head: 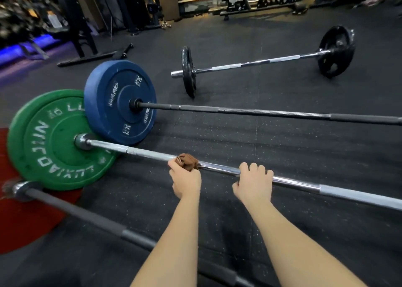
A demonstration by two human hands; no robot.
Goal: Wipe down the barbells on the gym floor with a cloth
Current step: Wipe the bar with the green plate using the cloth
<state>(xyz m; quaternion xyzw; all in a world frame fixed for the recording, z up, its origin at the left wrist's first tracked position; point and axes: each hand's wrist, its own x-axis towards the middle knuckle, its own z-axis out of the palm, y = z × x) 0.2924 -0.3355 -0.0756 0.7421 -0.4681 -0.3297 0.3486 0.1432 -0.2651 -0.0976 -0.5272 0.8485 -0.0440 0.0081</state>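
A chrome barbell [219,169] with a green plate [50,143] lies across the floor in front of me. My left hand [185,179] grips a brown cloth [188,161] wrapped around its shaft. My right hand [253,183] curls over the same shaft, a little to the right of the cloth. Behind it lies a black barbell [272,112] with a blue plate [119,102]. Farther back rests a chrome barbell [261,62] with black plates. A dark barbell [97,221] with a red plate [19,219] lies closest to me.
The floor [282,86] is dark speckled rubber matting. A rack base [87,57] and machine frames stand at the back left. A bench [261,9] and small weights line the far wall.
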